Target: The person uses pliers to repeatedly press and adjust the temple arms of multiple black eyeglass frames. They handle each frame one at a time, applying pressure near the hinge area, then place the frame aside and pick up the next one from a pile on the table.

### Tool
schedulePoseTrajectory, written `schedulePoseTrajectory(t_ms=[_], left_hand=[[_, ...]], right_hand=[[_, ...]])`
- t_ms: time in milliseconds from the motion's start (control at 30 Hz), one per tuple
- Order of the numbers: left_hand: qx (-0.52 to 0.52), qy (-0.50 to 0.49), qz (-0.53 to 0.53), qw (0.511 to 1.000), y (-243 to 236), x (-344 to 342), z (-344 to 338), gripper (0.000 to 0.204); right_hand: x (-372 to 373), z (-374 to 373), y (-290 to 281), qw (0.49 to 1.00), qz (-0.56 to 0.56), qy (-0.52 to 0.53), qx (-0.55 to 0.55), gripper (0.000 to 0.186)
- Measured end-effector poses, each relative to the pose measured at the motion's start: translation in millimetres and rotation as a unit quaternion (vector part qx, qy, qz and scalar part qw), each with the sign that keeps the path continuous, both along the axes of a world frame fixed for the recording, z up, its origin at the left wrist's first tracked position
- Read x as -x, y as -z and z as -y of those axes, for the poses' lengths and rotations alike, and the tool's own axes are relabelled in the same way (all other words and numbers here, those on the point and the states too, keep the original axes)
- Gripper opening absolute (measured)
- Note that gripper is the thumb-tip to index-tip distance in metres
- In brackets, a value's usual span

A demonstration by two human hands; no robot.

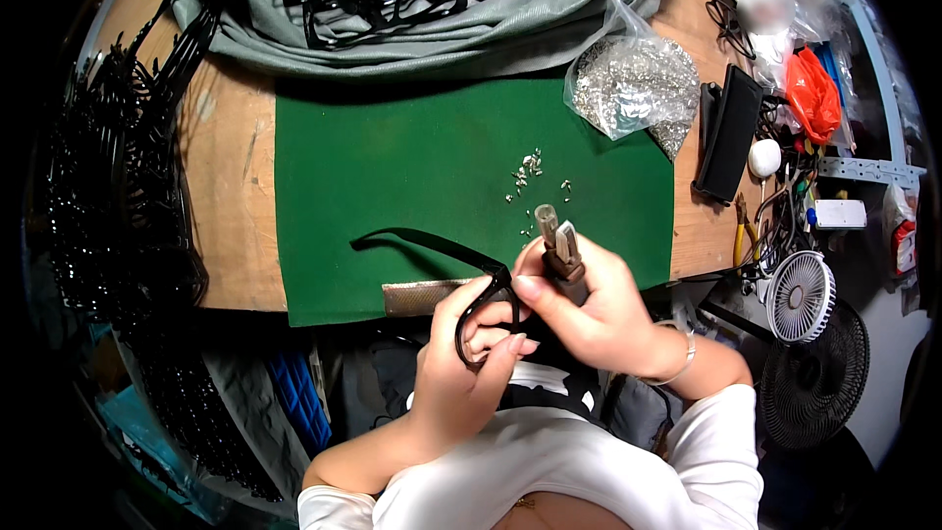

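My left hand (451, 373) is closed round the rim of a black eyeglass frame (432, 245), held above the near edge of the green mat (392, 157). One temple of the frame stretches out to the far left. Closed around a dark hand tool with a clear rounded end (562, 257), my right hand (608, 319) also touches the frame near its hinge with thumb and fingertip. Beyond the tool, several small silvery pieces (528, 170) lie scattered. A strip with a textured, light-brown surface (417, 298) lies at the mat's front edge.
A clear bag of small silvery parts (633, 88) sits at the far right of the mat. Black frames pile up on the left (128, 177) and on grey cloth (442, 49) at the back. To the right are a black case (731, 132), pliers (741, 236) and a white fan (801, 296).
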State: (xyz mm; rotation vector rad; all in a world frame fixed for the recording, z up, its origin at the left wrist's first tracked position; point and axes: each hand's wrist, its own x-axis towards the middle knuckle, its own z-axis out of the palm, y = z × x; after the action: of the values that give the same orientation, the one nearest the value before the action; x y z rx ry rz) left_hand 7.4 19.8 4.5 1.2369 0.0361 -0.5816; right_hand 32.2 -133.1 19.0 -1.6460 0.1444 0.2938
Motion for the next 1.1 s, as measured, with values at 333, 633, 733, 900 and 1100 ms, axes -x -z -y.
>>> schedulePoseTrajectory(t_ms=[333,633,733,900,1100], left_hand=[[-0.016,0.034,0.014,0.999,-6.4,-6.4,3.2,0.052],[0.103,0.079,-0.123,0.984,-38.1,-23.9,-19.1,0.052],[0.147,0.116,-0.139,0.972,-41.0,-25.3,-27.6,0.053],[0.120,0.113,-0.113,0.980,-42.0,-22.3,-29.1,0.053],[0.131,0.081,-0.174,0.973,-44.7,-23.3,-28.6,0.056]], right_hand=[[-7.6,-2.1,-2.2,0.955,-0.196,0.054,-0.218,0.018],[-16.7,0.4,-23.4,0.933,-0.241,-0.023,-0.267,0.020],[-11.3,1.1,-23.8,0.928,-0.252,-0.022,-0.273,0.022],[-11.4,-4.8,-26.9,0.928,-0.239,-0.006,-0.284,0.020],[-14.5,-2.5,-39.5,0.935,-0.225,-0.027,-0.271,0.019]])
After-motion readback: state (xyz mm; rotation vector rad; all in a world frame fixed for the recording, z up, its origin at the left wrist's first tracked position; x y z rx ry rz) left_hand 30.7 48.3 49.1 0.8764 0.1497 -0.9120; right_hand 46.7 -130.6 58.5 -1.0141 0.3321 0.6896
